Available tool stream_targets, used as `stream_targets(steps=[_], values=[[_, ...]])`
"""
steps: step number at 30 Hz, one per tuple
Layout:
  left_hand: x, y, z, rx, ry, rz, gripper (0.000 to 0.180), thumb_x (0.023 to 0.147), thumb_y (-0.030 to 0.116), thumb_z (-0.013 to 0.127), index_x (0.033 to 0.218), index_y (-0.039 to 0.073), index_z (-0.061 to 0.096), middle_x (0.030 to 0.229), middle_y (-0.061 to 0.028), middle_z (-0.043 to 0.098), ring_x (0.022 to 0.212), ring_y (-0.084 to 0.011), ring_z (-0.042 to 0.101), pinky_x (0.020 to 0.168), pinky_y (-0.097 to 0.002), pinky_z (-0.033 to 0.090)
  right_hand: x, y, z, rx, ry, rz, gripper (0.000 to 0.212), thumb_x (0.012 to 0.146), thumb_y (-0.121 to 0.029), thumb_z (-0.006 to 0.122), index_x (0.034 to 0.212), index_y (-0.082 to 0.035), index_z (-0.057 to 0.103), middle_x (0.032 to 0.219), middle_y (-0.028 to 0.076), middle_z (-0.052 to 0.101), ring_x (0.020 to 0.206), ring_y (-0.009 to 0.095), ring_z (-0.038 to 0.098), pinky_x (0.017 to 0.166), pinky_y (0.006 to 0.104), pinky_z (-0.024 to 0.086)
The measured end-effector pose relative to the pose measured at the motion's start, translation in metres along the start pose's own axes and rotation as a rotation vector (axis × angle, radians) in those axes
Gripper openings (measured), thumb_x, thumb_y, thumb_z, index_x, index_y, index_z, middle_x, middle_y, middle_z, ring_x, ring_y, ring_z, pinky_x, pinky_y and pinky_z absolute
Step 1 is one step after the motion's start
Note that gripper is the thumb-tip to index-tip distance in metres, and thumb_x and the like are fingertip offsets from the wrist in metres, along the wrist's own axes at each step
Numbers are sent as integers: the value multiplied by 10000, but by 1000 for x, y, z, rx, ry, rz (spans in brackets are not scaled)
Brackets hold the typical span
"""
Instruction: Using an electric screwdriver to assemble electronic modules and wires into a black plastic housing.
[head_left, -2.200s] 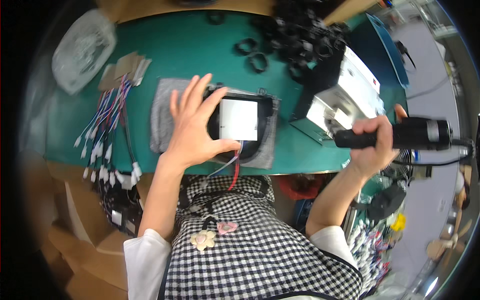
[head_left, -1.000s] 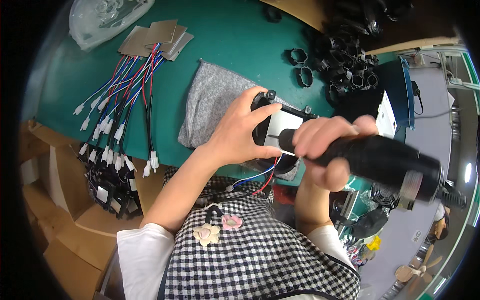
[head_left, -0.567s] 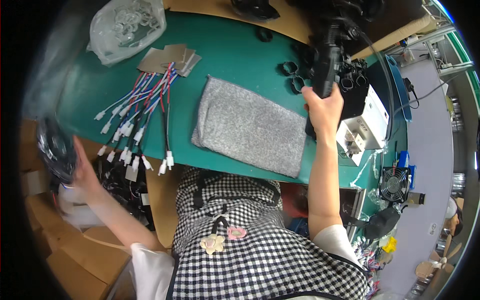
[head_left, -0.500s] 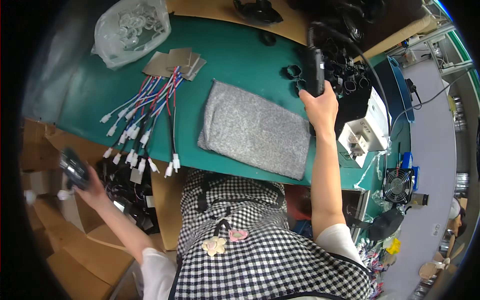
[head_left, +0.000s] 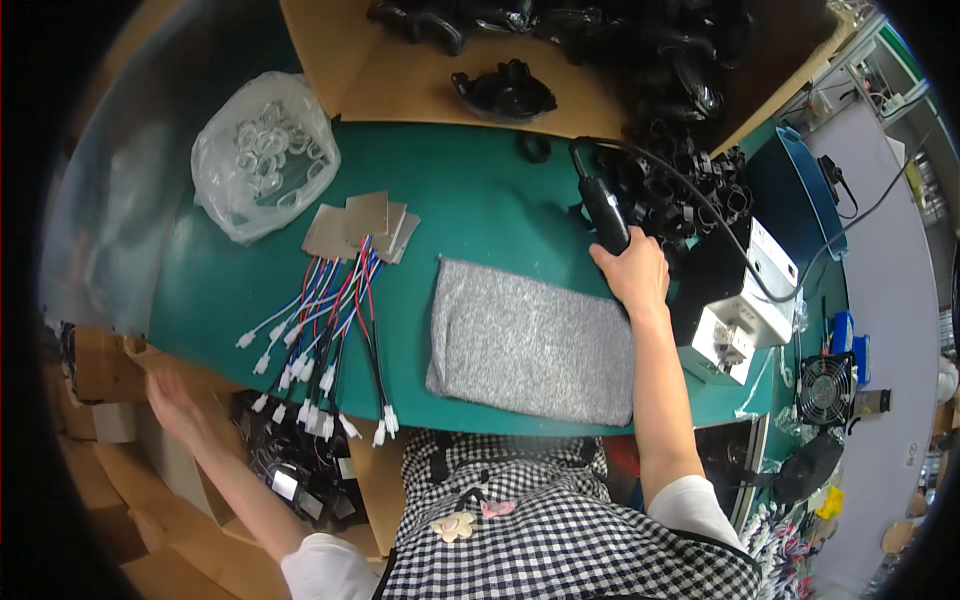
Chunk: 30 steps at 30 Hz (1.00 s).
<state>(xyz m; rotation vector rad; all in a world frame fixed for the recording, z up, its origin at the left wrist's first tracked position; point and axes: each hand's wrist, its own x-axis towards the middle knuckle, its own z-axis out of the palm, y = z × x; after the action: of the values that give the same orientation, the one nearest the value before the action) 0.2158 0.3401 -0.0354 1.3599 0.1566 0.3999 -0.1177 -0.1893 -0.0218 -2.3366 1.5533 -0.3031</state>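
Observation:
My right hand (head_left: 636,272) is wrapped round the lower end of a black corded electric screwdriver (head_left: 604,212), its cable leaving the top end. Just below that hand lies a folded grey cloth (head_left: 535,340) on the green table. Over the cardboard boxes at the left, my left hand (head_left: 177,408) is held out, fingers stretched and nothing in them. Between the two hands, wire leads with white connectors (head_left: 318,330) hang from a stack of flat grey plates (head_left: 360,226).
A clear bag of transparent rings (head_left: 265,155) lies at the far left. Black ring-shaped clips (head_left: 690,170) are heaped beyond my right hand, near a white power box (head_left: 745,290). An open carton (head_left: 400,80) with black parts stands at the back. Black parts fill a carton below (head_left: 300,460).
My left hand has let go of a black rounded part over the boxes at the left. The view has tilted, so the tabletop sits lower. My right hand keeps hold of the electric screwdriver.

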Motion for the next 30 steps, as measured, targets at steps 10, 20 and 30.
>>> stream_targets(steps=[10,20,30], values=[[-277,-54,456,914,-1023,1005,710,708,384,698,1311,101,454,1258,-117,516,1289,-286,312,1075,-493,143,-8,-1,-2,75,-20,41,463,713,-232,691,1112,-43,551,966,204,572,842,406,615,737,464,510],[-305,34,343,514,-1634,1050,495,672,102,663,1156,193,610,1094,-84,567,1151,-335,434,1009,-476,313,-2,16,-30,635,118,34,399,667,-170,686,1007,0,566,835,176,608,751,299,613,691,370,476],[-332,35,198,573,-1856,824,614,681,73,608,1257,264,517,1391,-105,381,1348,-296,259,1063,-588,140,-110,31,-68,523,-84,-102,351,637,-69,650,961,19,546,730,119,551,624,197,519,610,301,446]])
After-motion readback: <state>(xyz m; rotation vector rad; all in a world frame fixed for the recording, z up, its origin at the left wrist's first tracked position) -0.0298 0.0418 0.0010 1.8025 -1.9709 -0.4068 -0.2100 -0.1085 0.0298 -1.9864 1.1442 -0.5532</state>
